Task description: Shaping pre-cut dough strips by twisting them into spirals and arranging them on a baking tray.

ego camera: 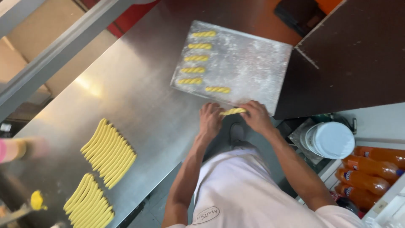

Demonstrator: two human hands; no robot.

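Left hand [210,119], right hand [256,117], both outstretched, fingers curled (grip closed)

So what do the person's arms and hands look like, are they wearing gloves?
No gloves: the left hand and right hand are bare, with no rings or watch showing. Both forearms are uncovered too. Short white sleeves begin near the shoulders, part of a white top.

There is only one view. The camera sits on the person's head and looks almost straight down. It is close to the person's own arms and white shirt at the bottom. The shiny metal table [139,97] fills the middle and runs slanted across the picture. The floured tray [249,63] lies near the top, farther away. The floor and orange bottles [371,173] show low on the right.
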